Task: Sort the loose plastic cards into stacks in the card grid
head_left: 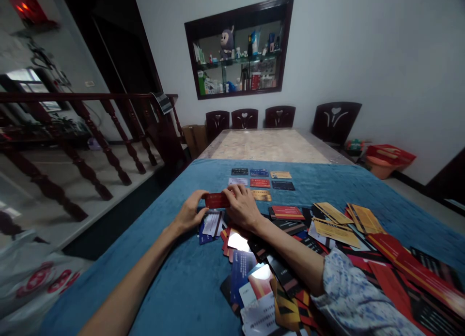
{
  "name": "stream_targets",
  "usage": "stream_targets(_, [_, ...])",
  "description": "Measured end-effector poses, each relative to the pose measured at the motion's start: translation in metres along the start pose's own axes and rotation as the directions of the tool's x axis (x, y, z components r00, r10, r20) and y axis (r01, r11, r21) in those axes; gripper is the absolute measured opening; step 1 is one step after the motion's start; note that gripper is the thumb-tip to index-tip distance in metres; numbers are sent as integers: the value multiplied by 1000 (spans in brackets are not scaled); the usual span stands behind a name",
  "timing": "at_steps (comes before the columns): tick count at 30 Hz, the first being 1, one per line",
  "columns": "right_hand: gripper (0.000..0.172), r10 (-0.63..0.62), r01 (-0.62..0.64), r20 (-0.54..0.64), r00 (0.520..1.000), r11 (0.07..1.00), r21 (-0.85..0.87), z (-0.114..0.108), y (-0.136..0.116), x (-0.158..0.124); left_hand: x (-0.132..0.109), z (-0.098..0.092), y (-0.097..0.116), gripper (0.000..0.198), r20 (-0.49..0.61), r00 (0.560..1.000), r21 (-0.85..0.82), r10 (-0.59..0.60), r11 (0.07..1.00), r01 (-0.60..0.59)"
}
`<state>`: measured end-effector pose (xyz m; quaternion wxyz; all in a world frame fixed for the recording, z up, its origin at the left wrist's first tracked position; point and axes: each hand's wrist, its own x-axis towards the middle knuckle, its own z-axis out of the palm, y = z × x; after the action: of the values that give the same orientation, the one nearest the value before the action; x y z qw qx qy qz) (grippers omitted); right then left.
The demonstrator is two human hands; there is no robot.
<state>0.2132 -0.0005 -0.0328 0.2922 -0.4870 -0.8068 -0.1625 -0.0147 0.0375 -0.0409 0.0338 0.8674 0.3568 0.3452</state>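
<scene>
pinched narrowly by left hand [189, 211] and right hand [242, 207]: flat, rectangular red card [217, 201] | plush blue cloth [181, 282] | glossy card heap [242, 267]

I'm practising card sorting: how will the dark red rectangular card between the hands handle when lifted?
The dark red rectangular card seems stiff, spanning flat between the left hand and right hand. It's probably light, being small beside them. It may be slippery: a reddish rectangular card nearby shows glare.
</scene>
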Motion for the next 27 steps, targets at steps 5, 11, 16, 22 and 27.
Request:
stream_targets(5, [39, -4, 3, 46, 999, 1000, 14, -4, 2, 3, -1, 3, -6, 56, -18, 997, 121, 78, 990, -75])
stream_targets(11, [39, 0, -4, 156, 988, 1000, 24, -8, 5, 8, 1, 1, -12, 55, 26, 995, 124, 91, 988, -94])
stream_targets(16, [43, -4, -3, 291, 957, 1000, 22, -14, 9, 16, 5, -4, -12, 54, 89, 995, 80, 49, 995, -56])
stream_targets(22, [42, -31, 25, 401, 916, 999, 20, -25, 18, 28, 14, -7, -6, 52, 172, 985, 62, -24, 998, 14])
stream_targets(27, [47, -21, 4, 462, 887, 999, 38, -34, 34, 26, 28, -1, 3, 49, 251, 967, 44, -31, 999, 21])
